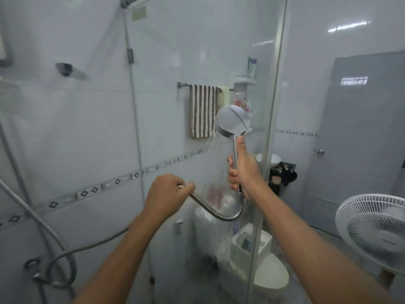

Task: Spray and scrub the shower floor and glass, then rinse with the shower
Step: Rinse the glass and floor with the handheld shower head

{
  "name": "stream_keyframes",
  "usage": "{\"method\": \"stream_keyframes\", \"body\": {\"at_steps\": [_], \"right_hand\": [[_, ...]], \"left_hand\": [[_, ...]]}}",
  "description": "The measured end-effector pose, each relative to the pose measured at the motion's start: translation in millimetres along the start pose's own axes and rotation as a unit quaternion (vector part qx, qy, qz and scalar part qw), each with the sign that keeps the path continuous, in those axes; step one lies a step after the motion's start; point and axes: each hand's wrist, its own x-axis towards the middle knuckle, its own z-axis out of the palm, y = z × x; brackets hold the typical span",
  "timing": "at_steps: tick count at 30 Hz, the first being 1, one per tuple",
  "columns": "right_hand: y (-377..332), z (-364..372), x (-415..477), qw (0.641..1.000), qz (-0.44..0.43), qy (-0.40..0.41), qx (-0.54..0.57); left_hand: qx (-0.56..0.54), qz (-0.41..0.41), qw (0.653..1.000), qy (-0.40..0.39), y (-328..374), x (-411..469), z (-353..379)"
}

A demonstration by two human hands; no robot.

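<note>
The metal hose (215,212) is gripped by the left hand (167,195), its fingers curled tight around it. The shower head (232,122) is held up by the right hand (242,170), fingers wrapped on the handle, spraying the glass panel (197,62). Spray may pass the panel's open edge (toward the electric fan (374,229)) if the head is tilted rightward; a wet handle may slip.

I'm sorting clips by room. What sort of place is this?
A home bathroom, seen from inside a glass shower enclosure: the right hand holds a running chrome shower head, with a white toilet and striped towel beyond.
</note>
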Motion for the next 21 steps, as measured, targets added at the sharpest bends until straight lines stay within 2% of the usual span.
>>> {"method": "stream_keyframes", "body": {"at_steps": [7, 21], "right_hand": [[-23.8, 73.3, 53.4, 0.999, -0.04, -0.036, -0.01], [-13.9, 207.1, 142.9, 0.996, -0.037, -0.078, 0.001]], "left_hand": [[-0.024, -0.005, 0.998, 0.061, -48.2, 60.0, -24.8], [-0.079, -0.069, 0.992, 0.065, -183.5, 131.9, -56.1]]}}
